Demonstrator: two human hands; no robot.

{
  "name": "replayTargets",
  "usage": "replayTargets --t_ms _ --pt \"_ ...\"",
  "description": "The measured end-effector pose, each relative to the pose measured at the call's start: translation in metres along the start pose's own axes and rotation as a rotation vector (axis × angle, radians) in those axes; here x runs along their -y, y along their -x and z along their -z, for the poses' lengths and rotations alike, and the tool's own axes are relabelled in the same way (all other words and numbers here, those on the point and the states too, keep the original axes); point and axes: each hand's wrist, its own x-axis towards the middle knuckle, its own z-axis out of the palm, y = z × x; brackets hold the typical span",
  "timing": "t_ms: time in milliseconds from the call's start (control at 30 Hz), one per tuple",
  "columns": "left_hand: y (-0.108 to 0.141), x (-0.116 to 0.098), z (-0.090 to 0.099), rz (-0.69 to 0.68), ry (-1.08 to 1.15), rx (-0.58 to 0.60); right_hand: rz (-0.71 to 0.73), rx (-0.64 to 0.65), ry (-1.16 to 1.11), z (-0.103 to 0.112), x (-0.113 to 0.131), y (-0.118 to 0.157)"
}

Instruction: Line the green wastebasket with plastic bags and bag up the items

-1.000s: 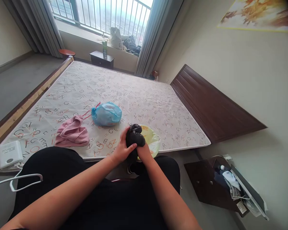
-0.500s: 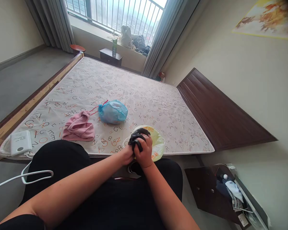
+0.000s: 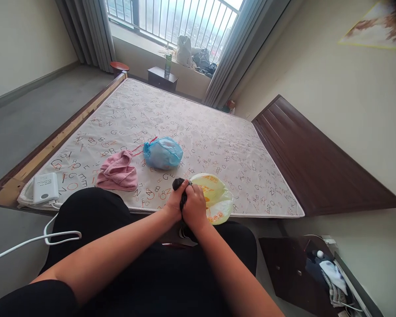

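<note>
In the head view my left hand and my right hand are pressed together above the mattress's near edge. Both are closed around a bunched black plastic bag, whose crumpled end pokes out above my left hand. Most of the black bag is hidden by my fingers. Just right of and partly behind my right hand lies a pale yellow plastic bag with orange print. Farther back sits a knotted blue plastic bag with red drawstrings, its contents not clear. A crumpled pink towel lies to its left.
Everything rests on a letter-printed mattress in a wooden frame. A white power bank with a white cable sits at the near left corner. A dark headboard rises right, above a nightstand with clothes on it.
Both hands have closed tighter around the black bag, which now shows as a smaller bundle. The view has turned slightly left, so the room appears shifted right.
</note>
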Motion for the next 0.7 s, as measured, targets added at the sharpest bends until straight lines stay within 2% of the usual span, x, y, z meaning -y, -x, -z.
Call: replayTargets --t_ms 133,233,300,367,467,500,567,633,700 --pt "-0.019 -0.020 0.006 0.017 -0.085 -0.091 0.234 -0.129 -0.031 -0.010 0.008 0.010" --pt "-0.020 -0.017 0.020 -0.018 -0.182 -0.125 0.381 -0.209 -0.070 -0.024 0.009 0.029" --pt "-0.010 0.001 0.030 -0.023 -0.211 -0.150 0.462 -0.201 -0.058 -0.030 0.003 0.039" --pt "0.003 0.028 0.036 -0.027 -0.250 -0.191 0.514 -0.148 -0.083 -0.031 -0.007 0.042" --pt "0.010 0.060 0.031 -0.094 -0.353 -0.255 0.518 -0.051 -0.168 -0.023 -0.024 0.035" --pt "0.008 0.064 0.027 -0.104 -0.358 -0.237 0.503 -0.051 -0.182 -0.019 -0.029 0.031" --pt "0.000 0.060 0.019 -0.016 -0.316 -0.059 0.443 -0.138 -0.189 -0.012 -0.033 0.022" --pt "-0.007 0.045 0.013 0.051 -0.258 0.098 0.336 -0.286 -0.228 -0.007 -0.032 0.014" --pt "-0.008 0.027 0.008 0.051 -0.198 0.197 0.213 -0.404 -0.315 -0.006 -0.027 0.009"
